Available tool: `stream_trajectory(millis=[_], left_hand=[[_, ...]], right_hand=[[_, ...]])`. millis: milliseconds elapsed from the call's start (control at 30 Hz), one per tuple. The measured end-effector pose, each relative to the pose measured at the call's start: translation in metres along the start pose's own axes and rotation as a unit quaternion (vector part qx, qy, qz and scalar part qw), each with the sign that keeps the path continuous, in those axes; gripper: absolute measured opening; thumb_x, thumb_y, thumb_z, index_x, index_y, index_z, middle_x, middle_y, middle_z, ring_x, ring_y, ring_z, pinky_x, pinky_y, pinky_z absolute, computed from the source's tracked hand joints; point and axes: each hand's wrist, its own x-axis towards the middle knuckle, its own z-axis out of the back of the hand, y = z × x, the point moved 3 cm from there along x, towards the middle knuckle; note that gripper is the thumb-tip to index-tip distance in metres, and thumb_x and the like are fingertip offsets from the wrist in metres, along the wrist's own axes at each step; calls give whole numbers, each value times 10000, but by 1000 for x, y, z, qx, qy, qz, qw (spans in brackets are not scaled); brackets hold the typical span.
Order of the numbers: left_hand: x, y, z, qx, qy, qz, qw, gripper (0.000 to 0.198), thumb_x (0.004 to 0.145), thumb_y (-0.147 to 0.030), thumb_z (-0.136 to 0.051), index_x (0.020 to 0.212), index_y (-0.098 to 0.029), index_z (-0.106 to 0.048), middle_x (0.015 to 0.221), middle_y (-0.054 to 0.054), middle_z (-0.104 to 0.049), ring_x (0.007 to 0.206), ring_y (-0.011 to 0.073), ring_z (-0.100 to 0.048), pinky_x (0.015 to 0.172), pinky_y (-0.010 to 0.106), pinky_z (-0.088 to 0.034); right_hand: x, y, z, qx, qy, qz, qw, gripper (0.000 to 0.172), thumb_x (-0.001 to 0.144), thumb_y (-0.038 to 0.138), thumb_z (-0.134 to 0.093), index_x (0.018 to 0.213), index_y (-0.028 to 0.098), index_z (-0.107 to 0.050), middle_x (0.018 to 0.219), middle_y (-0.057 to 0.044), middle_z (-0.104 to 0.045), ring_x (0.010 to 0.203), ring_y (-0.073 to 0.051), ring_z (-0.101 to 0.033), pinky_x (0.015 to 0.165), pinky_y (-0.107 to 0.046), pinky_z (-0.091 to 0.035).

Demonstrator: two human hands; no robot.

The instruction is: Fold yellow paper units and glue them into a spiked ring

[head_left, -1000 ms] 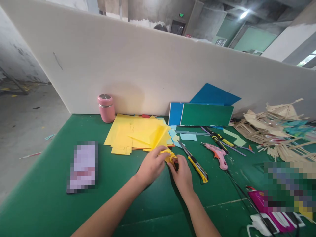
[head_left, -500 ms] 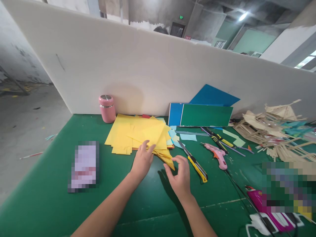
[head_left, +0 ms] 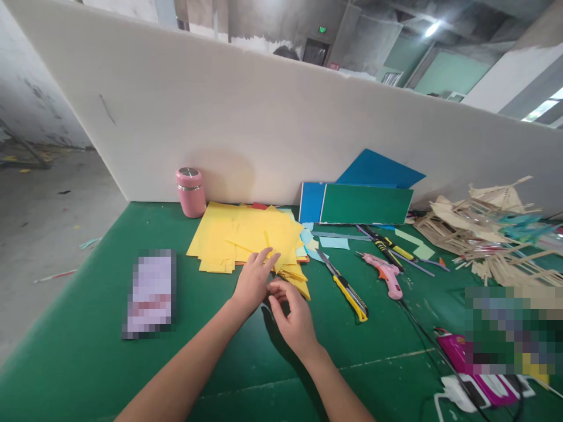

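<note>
A spread pile of yellow paper sheets [head_left: 233,234] lies on the green table [head_left: 88,351]. My left hand [head_left: 254,280] rests on the pile's near edge with its fingers stretched flat on a sheet. Just below and right of it, my right hand [head_left: 294,316] has its fingers curled. Its thumb and forefinger pinch the near edge of a yellow sheet beside my left fingertips. A folded yellow piece [head_left: 299,282] lies right next to both hands.
A yellow utility knife [head_left: 347,288] and a pink glue gun [head_left: 383,273] lie to the right. A pink cup [head_left: 190,191] stands by the white partition [head_left: 264,129]. Blue and green boards [head_left: 367,202] lean there. A heap of wooden sticks [head_left: 488,234] fills the far right.
My right hand let go of the folded yellow piece and moved left to my left hand. My left hand shifted onto the pile's near edge and flattened out.
</note>
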Motion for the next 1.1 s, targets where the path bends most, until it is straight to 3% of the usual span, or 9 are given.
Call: stream_trajectory(millis=[100,167,300,467,667,767,900,1000,1100], left_hand=[[1,4,-4,-19,8,-13,1000,183,793,-84,-599,910,-210,-661,1083,77,-659,918,239,-601,829,388,-504],[0,6,-4,-35,6,-17,999,152,823,-85,-565,831,-203,-659,975,67,-682,881,223,-612,825,378,-503],[-4,4,-1,-70,1,-15,997,157,856,-104,-520,823,-202,-639,902,55,-670,843,208,-610,811,367,-496],[-2,-3,0,-130,1,3,992,212,786,-73,-555,936,-208,-621,1030,77,-618,927,239,-576,822,394,-478],[1,0,6,-259,-30,65,963,69,794,-179,-569,738,-219,-579,875,44,-627,858,221,-581,852,406,-461],[-6,-1,13,-343,-80,129,927,102,824,-321,-551,796,-225,-531,887,41,-634,934,222,-592,895,417,-452],[-33,-3,22,-462,-142,251,839,280,870,-521,-424,853,-242,-404,857,3,-619,826,184,-660,786,388,-536],[-57,-9,28,-520,-144,326,777,380,795,-583,-535,838,-240,-378,808,-20,-637,753,188,-699,720,366,-566],[-72,-14,35,-549,-133,369,738,437,733,-585,-630,843,-233,-396,742,-33,-650,759,200,-716,717,346,-570]], right_hand=[[-1,0,1,-16,-4,3,1000,172,904,201,-449,1037,198,-557,879,-65,-642,790,-174,-632,670,-274,-548],[-2,-2,1,-20,-5,2,1000,172,901,202,-450,1029,197,-565,853,-59,-644,771,-173,-635,660,-270,-546],[-2,-6,1,-11,-9,-3,1000,166,897,209,-453,1008,200,-577,835,-53,-652,752,-172,-640,658,-267,-545],[-1,-8,1,20,-13,-13,1000,155,899,206,-450,986,204,-579,873,-53,-664,770,-164,-643,674,-256,-544],[-2,-9,1,10,-18,-15,1000,175,888,228,-452,975,192,-600,832,-57,-669,732,-167,-641,658,-262,-545],[-2,-14,0,37,-16,-50,998,179,884,265,-472,964,193,-615,841,-64,-681,723,-178,-645,664,-283,-545],[-3,-25,-2,148,-1,-151,977,247,856,404,-552,920,191,-659,847,-73,-693,722,-193,-643,679,-307,-532],[-1,-29,-3,204,-1,-186,961,359,765,539,-632,829,187,-660,765,-62,-687,684,-200,-637,629,-302,-525],[2,-28,-1,247,-22,-211,945,437,719,616,-639,795,186,-624,697,-41,-664,613,-177,-614,577,-290,-515]])
